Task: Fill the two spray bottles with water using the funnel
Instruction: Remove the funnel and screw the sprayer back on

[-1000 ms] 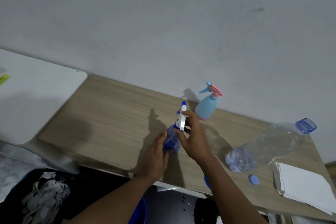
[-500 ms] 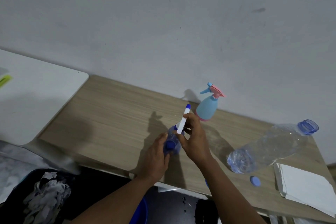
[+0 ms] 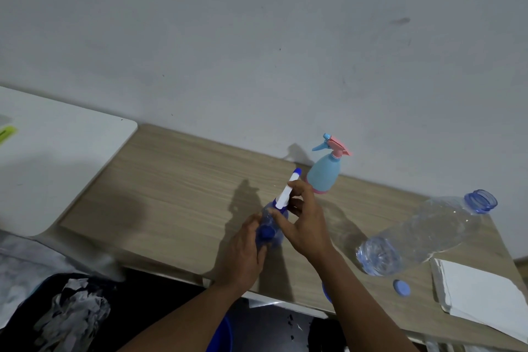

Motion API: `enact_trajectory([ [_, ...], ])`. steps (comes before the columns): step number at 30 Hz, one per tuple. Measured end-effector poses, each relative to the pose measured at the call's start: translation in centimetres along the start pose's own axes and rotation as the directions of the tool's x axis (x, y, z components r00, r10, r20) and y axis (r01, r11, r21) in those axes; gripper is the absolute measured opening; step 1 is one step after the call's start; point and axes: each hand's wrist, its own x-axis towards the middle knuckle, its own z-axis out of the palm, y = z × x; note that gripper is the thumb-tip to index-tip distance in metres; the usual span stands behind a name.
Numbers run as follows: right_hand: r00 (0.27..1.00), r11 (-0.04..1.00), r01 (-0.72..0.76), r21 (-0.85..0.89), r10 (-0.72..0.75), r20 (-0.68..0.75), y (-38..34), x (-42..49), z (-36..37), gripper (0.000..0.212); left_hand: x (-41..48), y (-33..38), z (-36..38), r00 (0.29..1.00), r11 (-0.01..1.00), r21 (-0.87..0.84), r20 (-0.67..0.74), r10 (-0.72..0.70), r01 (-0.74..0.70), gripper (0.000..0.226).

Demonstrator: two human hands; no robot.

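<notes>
Tilted further rt vs 1 s ago: spray head (image 3: pixel 287 191). Rt hand (image 3: pixel 305 226) fingers pinch it; lt hand (image 3: pixel 243 254) fingers curl round clear spray bottle (image 3: pixel 268 227), on table (image 3: pixel 171 180) nr front edge. 2nd spray bottle (image 3: pixel 324 174) upright by wall (image 3: pixel 257 37); water bottle (image 3: pixel 423 234) lies at rt.

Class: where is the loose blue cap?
Head view, right side: the blue cap lies on the table, between the clear bottle and the paper stack.

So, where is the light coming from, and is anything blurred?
Head view: shadows of the left hand and right hand fall up-left on the light wooden table, that of the pale blue plastic spray bottle falls leftward; light probably comes from the right. Lower-left corner is smeared.
</notes>
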Motion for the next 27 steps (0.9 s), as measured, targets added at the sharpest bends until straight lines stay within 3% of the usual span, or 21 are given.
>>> enact_trajectory([
  [3,1.000,1.000,0.022,0.022,-0.022,0.007,0.22,-0.06,0.15,0.054,0.14,0.03,-0.01,1.000,1.000,-0.014,-0.003,-0.012,0.012,0.067],
  [7,1.000,1.000,-0.005,-0.029,0.005,0.001,0.27,0.09,0.41,0.068,0.00,-0.26,0.08,1.000,1.000,-0.011,0.000,-0.016,0.016,0.072],
  [12,0.999,0.999,0.047,0.010,-0.047,0.019,0.24,-0.32,0.08,0.054,0.05,-0.12,-0.01,1.000,0.999,0.031,-0.015,0.026,-0.025,0.079],
  [17,1.000,0.999,-0.004,-0.038,0.004,-0.003,0.31,-0.07,0.41,0.066,-0.05,-0.45,0.20,0.999,0.999,0.039,-0.033,0.016,-0.014,0.085],
  [22,0.999,1.000,0.027,-0.001,-0.027,0.028,0.49,-0.41,0.22,0.053,0.09,-0.40,0.16,0.998,0.999,0.018,-0.042,0.042,-0.041,0.080],
  [27,0.999,0.999,-0.034,-0.031,0.034,-0.004,0.17,-0.16,0.58,0.061,0.02,-0.88,0.35,0.997,0.997,0.034,-0.047,0.066,-0.064,0.095],
])
